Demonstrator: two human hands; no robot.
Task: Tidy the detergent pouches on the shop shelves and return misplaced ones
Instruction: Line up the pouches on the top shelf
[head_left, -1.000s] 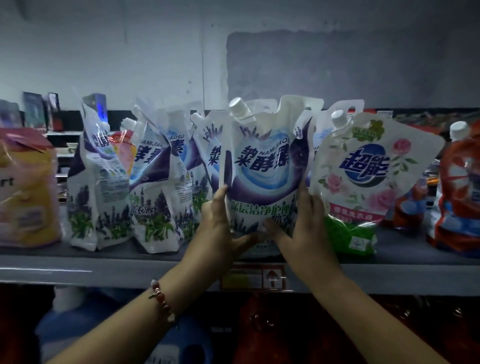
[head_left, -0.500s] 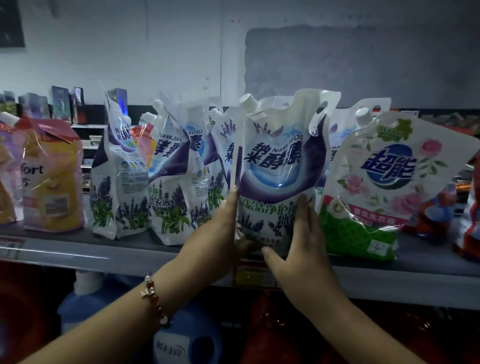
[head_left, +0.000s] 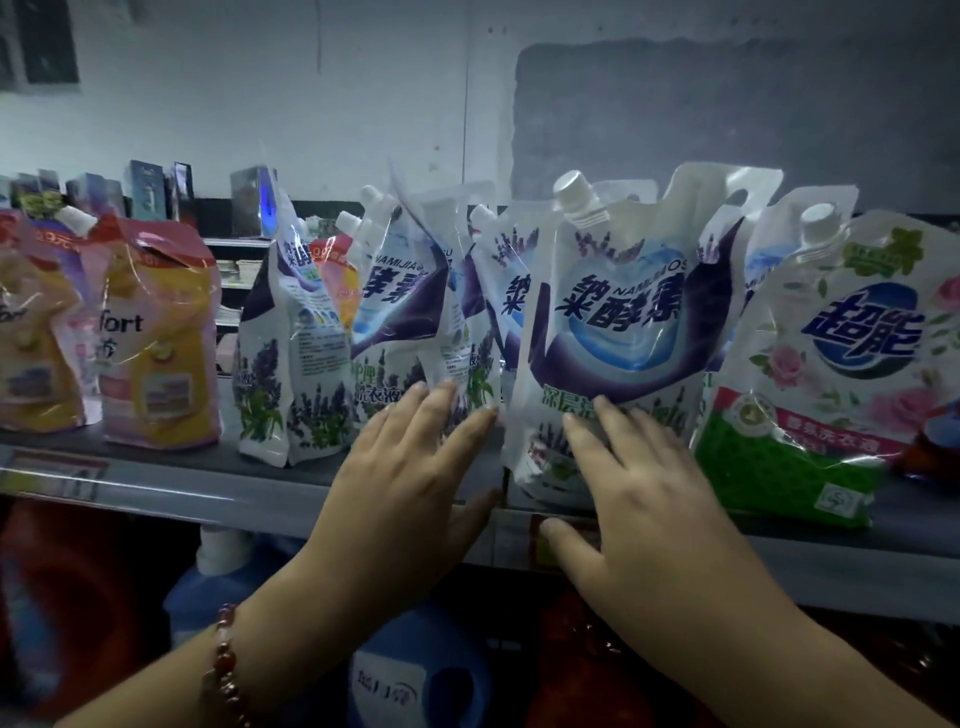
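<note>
A white and purple lavender detergent pouch (head_left: 623, 322) with a white cap stands upright at the front of the grey shelf (head_left: 156, 480). My right hand (head_left: 639, 509) lies flat on its lower front, fingers straight. My left hand (head_left: 410, 478) is spread open just left of it, fingertips against the lower part of the neighbouring lavender pouches (head_left: 395, 322). Several more of the same pouches lean in a row to the left. A white pouch with roses and a green base (head_left: 831, 374) stands to the right.
Yellow and pink softener pouches (head_left: 156, 338) stand at the shelf's left end. A red pouch (head_left: 935, 441) shows at the far right edge. Blue (head_left: 415, 675) and red jugs sit on the lower shelf. Small boxes line a shelf behind.
Both hands have let go of the front lavender pouch's sides and now lie flat with straight fingers. The left hand has shifted left onto the neighbouring pouches. The view has moved closer and rightward.
</note>
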